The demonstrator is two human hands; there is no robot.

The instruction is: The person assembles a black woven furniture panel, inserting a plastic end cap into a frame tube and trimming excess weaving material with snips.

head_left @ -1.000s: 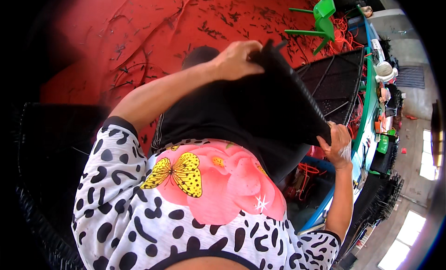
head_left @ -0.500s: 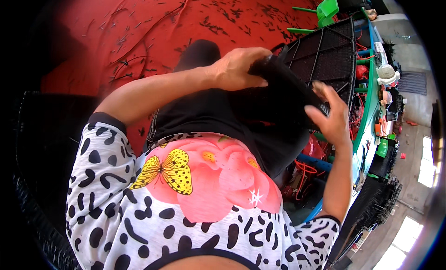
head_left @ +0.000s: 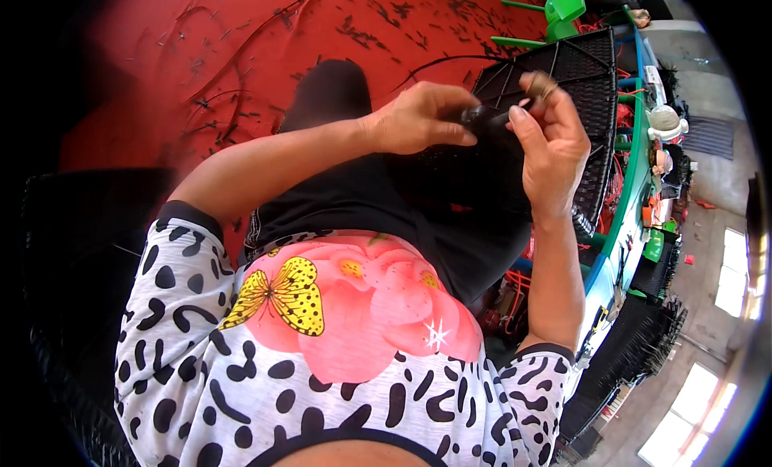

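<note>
Over my lap, my left hand [head_left: 425, 119] closes its thumb and fingers around a dark, shiny piece of black strip [head_left: 476, 113]. Facing it on the right, my right hand [head_left: 551, 141] has its thumb and fingers pinched on the same strip, and its fingertips are slightly blurred. A thin loop of this black strip curves out above my hands over the red floor. Behind the right hand stands a black woven panel [head_left: 563, 61] with crossing frame bars. Below my hands, the dark material merges with my black trousers, so its outline is hidden.
Short black scraps lie scattered on the red floor [head_left: 265, 33]. A green chair [head_left: 563, 13] is at the far right. Along the right runs a green-edged table [head_left: 631, 202] with assorted items on it and red cords below. A dark woven shape [head_left: 88, 226] stands at the left.
My right hand has risen from the panel's side and moved slightly left, and its fingers have curled into a pinch. The left hand stays nearly in place. The strip loop has come into view.
</note>
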